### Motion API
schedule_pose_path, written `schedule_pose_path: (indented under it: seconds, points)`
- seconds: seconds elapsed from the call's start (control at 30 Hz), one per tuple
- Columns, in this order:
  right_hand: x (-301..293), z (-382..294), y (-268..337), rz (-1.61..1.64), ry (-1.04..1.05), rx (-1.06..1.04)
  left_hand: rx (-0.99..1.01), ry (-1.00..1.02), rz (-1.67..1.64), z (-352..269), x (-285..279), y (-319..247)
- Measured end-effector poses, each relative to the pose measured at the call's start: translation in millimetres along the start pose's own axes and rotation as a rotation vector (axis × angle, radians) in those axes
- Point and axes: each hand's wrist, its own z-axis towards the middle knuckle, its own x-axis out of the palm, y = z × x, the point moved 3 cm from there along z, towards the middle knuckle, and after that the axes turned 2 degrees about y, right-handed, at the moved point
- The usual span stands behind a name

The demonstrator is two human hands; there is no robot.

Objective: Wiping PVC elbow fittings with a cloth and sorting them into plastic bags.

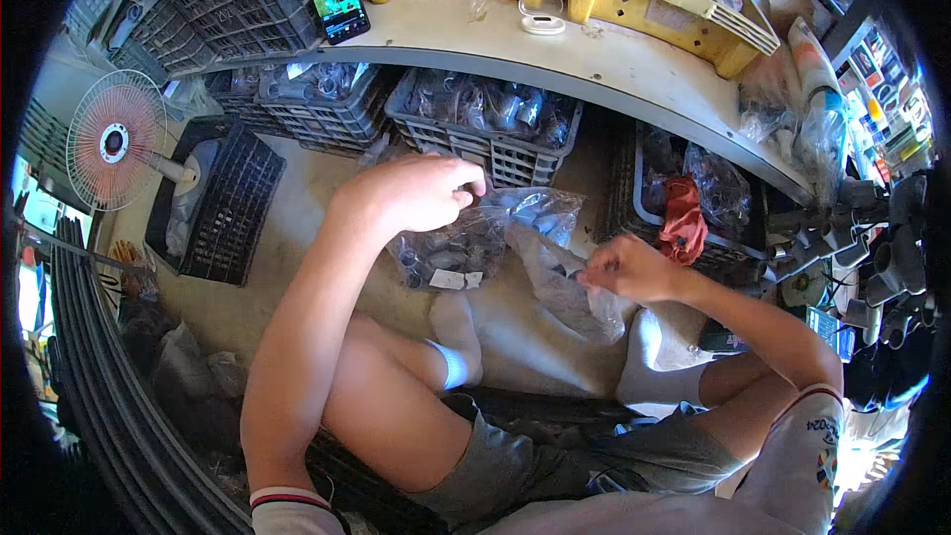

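Note:
My left hand (423, 192) is over a clear plastic bag of grey pipe fittings (446, 249), its fingers curled downward. Whether those fingers pinch anything is hidden. White paper labels (449, 279) show on that bag. My right hand (631, 270) pinches the side of a mostly flat, cloudy plastic bag (568, 301), and a small dark spot shows at the fingertips. Between the hands, a second clear bag with grey fittings (546, 214) rests against the first. All these bags are low over the floor, between my feet.
A grey crate of bagged parts (490, 137) stands under the white shelf (461, 33). Another crate (698, 234) with a red cloth or bag (682, 219) is at right. Left are a fan (115, 141), a tipped black crate (234, 204) and long dark pipes (104, 357). Pipe fittings (877, 260) crowd the right.

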Motion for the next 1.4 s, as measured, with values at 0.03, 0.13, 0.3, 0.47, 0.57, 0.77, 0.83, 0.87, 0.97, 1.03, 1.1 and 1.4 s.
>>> schedule_pose_path:
  seconds: [0.03,0.13,0.3,0.47,0.57,0.77,0.83,0.87,0.97,1.03,1.1,1.4]
  points:
    - [-4,7,-1,0.081,-0.016,0.000,0.002,-0.001,0.006,0,0,1]
    - [-15,21,11,0.060,0.028,-0.076,-0.026,0.046,0.011,-4,-2,6]
    - [-18,31,15,0.122,0.125,-0.133,-0.047,0.069,-0.019,-2,-4,7]
    - [-8,55,-4,0.465,0.183,-0.191,-0.001,0.065,-0.054,7,-4,1]
    - [5,47,16,0.406,0.229,-0.174,0.018,0.071,-0.075,13,-7,-13]
    - [15,45,32,0.179,0.366,-0.358,-0.016,0.095,-0.136,14,-8,-11]
    - [4,41,23,0.261,0.296,-0.323,0.013,0.116,-0.134,19,-6,-10]
    - [0,42,18,0.343,0.244,-0.300,0.005,0.121,-0.135,19,-6,-10]
    - [-9,65,-12,0.277,-0.001,-0.090,-0.023,0.152,-0.158,19,-4,-12]
    - [-6,81,-42,0.359,-0.133,0.004,-0.015,0.173,-0.174,24,-2,-13]
    - [3,105,-73,0.438,-0.258,0.078,-0.019,0.171,-0.166,22,-2,-14]
    - [-20,98,-70,-0.079,-1.085,0.064,0.062,0.072,-0.176,51,12,-22]
